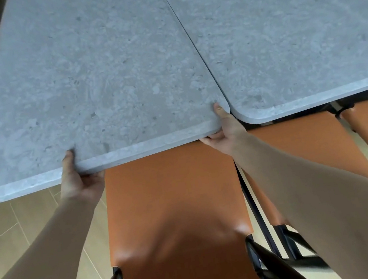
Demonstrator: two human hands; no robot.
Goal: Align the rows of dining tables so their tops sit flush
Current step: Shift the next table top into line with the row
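Note:
Two grey stone-look dining tables stand side by side with a thin seam between their tops. The left table (102, 79) has its near edge further toward me than that of the right table (294, 39). My left hand (78, 179) grips the left table's near edge, thumb on top and fingers curled under it. My right hand (223, 131) grips the same table at its near right corner, thumb on top beside the seam, fingers under the edge.
An orange leather chair (177, 212) with black legs sits right below me, tucked under the left table. Two more orange chairs (308, 144) stand under the right table. Beige floor tiles (12, 224) show at the left.

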